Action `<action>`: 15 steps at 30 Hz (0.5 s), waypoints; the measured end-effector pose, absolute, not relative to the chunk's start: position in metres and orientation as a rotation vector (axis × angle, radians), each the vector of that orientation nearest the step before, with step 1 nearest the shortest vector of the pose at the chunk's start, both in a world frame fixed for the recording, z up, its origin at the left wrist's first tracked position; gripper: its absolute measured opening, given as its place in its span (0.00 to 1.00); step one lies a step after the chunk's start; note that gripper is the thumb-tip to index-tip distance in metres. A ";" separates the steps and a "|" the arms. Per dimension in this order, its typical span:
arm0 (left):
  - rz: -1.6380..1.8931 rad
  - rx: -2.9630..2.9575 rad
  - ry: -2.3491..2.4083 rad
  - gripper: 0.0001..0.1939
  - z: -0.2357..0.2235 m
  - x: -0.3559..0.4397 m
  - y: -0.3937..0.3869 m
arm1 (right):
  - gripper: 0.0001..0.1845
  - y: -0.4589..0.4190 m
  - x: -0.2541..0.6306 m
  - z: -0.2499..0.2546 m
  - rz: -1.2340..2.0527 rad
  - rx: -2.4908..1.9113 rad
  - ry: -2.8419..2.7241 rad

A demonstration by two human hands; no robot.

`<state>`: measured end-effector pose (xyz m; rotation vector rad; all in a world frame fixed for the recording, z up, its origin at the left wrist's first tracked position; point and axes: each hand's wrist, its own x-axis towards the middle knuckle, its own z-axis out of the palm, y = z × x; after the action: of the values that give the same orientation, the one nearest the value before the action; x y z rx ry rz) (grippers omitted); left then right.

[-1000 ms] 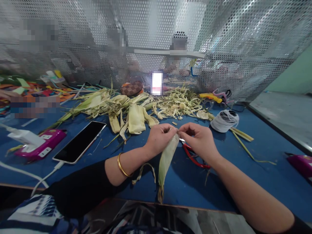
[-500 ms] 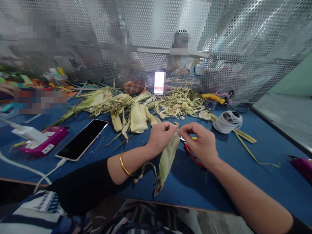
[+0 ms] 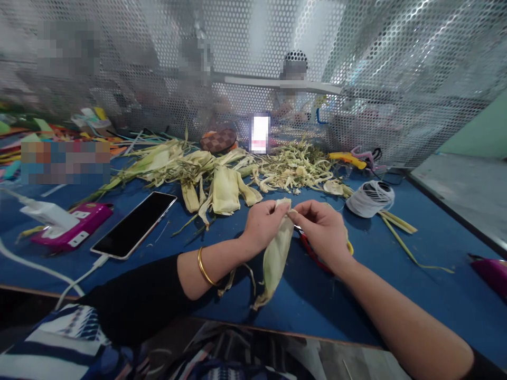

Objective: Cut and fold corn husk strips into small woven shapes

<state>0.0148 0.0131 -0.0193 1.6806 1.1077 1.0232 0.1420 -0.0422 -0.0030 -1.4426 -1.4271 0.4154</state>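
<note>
A pale green corn husk hangs from my two hands over the blue table, its brown tip pointing down toward me. My left hand pinches its upper part between thumb and fingers. My right hand is closed at the husk's top edge, thumb and forefinger pressed together there; the other fingers are curled. Partly hidden beneath the right hand lie scissors with red and yellow handles. Between my left forearm and the husk, a thin curled husk strip rests on the table.
Behind my hands are piled corn husks and a heap of shreds. White string stands at right. A phone on a cable and a purple power strip lie left. A perforated metal screen closes the back; people are behind it.
The husk has been raised a little, and more of its top now shows above my left fingers. My right hand has shifted slightly left, still at the husk's edge.
</note>
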 end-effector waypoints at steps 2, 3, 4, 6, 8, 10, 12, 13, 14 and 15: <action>1.032 1.687 1.136 0.21 -0.021 0.014 0.016 | 0.07 -0.047 0.140 0.000 0.252 -1.417 -1.519; 1.038 1.690 1.157 0.21 -0.021 0.013 0.018 | 0.06 -0.049 0.140 0.002 0.188 -1.388 -1.564; 1.044 1.692 1.178 0.21 -0.021 0.012 0.021 | 0.05 -0.052 0.139 0.004 0.145 -1.348 -1.607; 1.063 1.703 1.216 0.22 -0.022 0.010 0.027 | 0.04 -0.058 0.139 0.010 0.144 -1.252 -1.679; 1.104 1.719 1.241 0.22 -0.022 0.008 0.035 | 0.03 -0.065 0.142 0.019 0.252 -1.138 -1.730; 1.157 1.737 1.269 0.22 -0.020 0.004 0.042 | 0.03 -0.073 0.147 0.030 0.414 -1.005 -1.752; 1.209 1.742 1.305 0.21 -0.018 0.000 0.050 | 0.05 -0.081 0.155 0.042 0.565 -0.854 -1.762; 1.233 1.735 1.329 0.21 -0.017 -0.003 0.054 | 0.06 -0.086 0.161 0.048 0.627 -0.778 -1.764; 1.252 1.725 1.355 0.21 -0.016 -0.005 0.057 | 0.05 -0.090 0.167 0.053 0.686 -0.703 -1.751; 1.271 1.712 1.385 0.21 -0.015 -0.007 0.061 | 0.03 -0.093 0.175 0.058 0.751 -0.643 -1.710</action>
<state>-0.0072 0.0611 -0.0151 1.7123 1.3854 1.2712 0.1748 -0.0931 0.0578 -0.6429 -1.7096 0.7510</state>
